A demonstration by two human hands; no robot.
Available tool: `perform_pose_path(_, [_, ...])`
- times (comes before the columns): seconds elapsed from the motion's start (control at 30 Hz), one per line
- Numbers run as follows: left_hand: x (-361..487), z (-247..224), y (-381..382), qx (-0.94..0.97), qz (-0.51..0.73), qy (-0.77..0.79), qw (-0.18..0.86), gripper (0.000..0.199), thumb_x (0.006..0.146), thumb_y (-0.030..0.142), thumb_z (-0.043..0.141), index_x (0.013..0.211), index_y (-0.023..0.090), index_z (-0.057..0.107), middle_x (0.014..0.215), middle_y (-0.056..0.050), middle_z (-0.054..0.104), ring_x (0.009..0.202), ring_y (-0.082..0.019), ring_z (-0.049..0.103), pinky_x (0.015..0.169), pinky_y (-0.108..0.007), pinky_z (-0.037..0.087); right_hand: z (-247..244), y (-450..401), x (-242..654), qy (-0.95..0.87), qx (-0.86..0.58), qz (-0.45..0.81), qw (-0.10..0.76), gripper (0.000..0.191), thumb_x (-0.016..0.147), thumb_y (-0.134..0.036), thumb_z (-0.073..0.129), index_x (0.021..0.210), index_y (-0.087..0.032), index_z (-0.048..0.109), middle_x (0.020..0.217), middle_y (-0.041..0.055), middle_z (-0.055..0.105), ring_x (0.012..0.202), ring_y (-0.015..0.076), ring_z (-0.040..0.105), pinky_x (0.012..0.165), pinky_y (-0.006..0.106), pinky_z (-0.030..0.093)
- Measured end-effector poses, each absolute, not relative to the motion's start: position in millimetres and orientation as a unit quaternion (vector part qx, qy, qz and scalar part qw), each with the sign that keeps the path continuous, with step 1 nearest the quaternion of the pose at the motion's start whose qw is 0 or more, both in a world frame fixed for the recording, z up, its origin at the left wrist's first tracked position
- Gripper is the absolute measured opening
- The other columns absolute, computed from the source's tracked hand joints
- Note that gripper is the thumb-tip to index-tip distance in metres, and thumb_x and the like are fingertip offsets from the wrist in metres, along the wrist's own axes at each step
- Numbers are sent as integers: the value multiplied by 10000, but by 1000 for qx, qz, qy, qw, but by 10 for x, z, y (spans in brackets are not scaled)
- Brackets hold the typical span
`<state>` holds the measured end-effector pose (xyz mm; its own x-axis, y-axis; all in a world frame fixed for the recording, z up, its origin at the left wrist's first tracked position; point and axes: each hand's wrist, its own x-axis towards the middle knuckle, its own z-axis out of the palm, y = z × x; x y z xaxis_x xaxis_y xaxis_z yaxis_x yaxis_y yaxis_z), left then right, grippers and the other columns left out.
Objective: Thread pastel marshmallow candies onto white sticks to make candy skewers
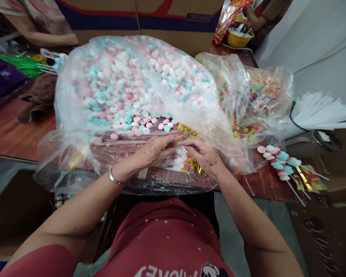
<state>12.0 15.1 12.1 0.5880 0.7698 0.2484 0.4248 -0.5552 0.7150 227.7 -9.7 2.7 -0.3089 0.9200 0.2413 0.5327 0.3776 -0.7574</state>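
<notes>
My left hand (158, 150), with a metal bangle on its wrist, is closed, its fingers curled over the near edge of the candy pile. What its fingertips pinch is hidden. Facing it a short gap away is my right hand (205, 154), thumb and fingers pinched together at something too small to name. Under and between the hands lie printed clear packets (177, 163) and a bunch of gold twist ties (193, 164). Just beyond my fingertips, small ring candies (187, 131) lie beside pink, white and blue round candies (142, 122) spilling from a large clear bag (187, 88).
Candy skewers (282, 161) lie at the right table edge, near a dark canister (313, 142) and a bundle of white sticks (323, 113). Bags of ring candies (265, 88) stand behind. A brown cloth (40, 98) lies left. A large carton (150, 23) and co-workers' arms (46, 36) are beyond.
</notes>
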Motion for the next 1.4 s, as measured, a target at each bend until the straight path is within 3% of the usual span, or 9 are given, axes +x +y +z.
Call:
perform_pose_path(0.2, [103, 216, 11, 831, 299, 332, 331, 197, 884, 299, 543, 725, 191, 587, 630, 17, 536, 578, -116, 433, 572, -247, 338, 149, -286, 2227, -756, -469, 256, 378, 189, 924, -277, 475, 846, -214, 635, 713, -27, 620, 668, 120, 564, 635, 238, 426])
perform_pose_path(0.33, [153, 244, -106, 825, 303, 333, 342, 319, 915, 325, 486, 621, 199, 481, 552, 41, 418, 523, -105, 367, 539, -248, 301, 207, -396, 2224, -772, -484, 160, 380, 333, 963, -343, 437, 665, -216, 512, 576, -36, 472, 556, 117, 429, 566, 255, 337])
perform_pose_path(0.5, [229, 258, -230, 775, 301, 330, 448, 231, 893, 364, 531, 758, 183, 584, 621, 14, 558, 555, -115, 469, 539, -228, 365, 212, -474, 2225, -781, -484, 63, 389, 429, 984, -370, 414, 580, -228, 394, 558, -19, 426, 572, 135, 384, 597, 288, 324])
perform_pose_path(0.63, [256, 229, -289, 778, 307, 319, 446, 247, 858, 381, 594, 716, 186, 650, 613, -13, 614, 545, -131, 514, 530, -227, 385, 198, -589, 2214, -779, -486, 39, 394, 494, 1005, -407, 363, 544, -230, 381, 525, -17, 408, 561, 137, 393, 600, 297, 342])
perform_pose_path(0.8, [287, 205, -337, 799, 336, 305, 394, 249, 868, 393, 555, 733, 236, 693, 562, 3, 649, 458, -141, 532, 465, -221, 372, 241, -858, 2445, -777, -481, 27, 406, 353, 998, -353, 397, 734, -210, 584, 668, 19, 594, 676, 155, 537, 679, 304, 417])
perform_pose_path(0.93, [236, 190, -381, 799, 349, 323, 369, 246, 853, 431, 573, 748, 254, 708, 605, 5, 693, 474, -154, 571, 469, -222, 401, 265, -1065, 3182, -639, -635, -75, 428, 228, 973, -318, 419, 1010, -219, 621, 904, 64, 667, 848, 196, 597, 774, 339, 453])
perform_pose_path(1.07, [168, 145, -398, 797, 342, 332, 369, 225, 844, 425, 597, 767, 252, 718, 606, 7, 693, 487, -146, 583, 480, -207, 412, 219, -1145, 4173, -532, -783, -207, 247, 322, 940, -283, 358, 1033, -166, 643, 996, 153, 666, 933, 272, 540, 838, 418, 398])
perform_pose_path(1.23, [161, 148, -406, 802, 302, 344, 384, 261, 847, 423, 568, 750, 226, 708, 600, -2, 695, 498, -147, 596, 494, -200, 438, 132, -1181, 4841, -493, -842, -221, 15, 266, 896, -208, 410, 967, -147, 659, 902, 161, 668, 863, 269, 456, 697, 375, 276])
perform_pose_path(1.4, [167, 182, -408, 782, 265, 390, 409, 263, 855, 384, 535, 767, 193, 693, 667, -15, 706, 556, -135, 598, 536, -199, 456, 152, -1240, 4975, -560, -789, -252, 20, 230, 880, -262, 489, 703, -183, 614, 650, 89, 567, 672, 197, 355, 616, 340, 168])
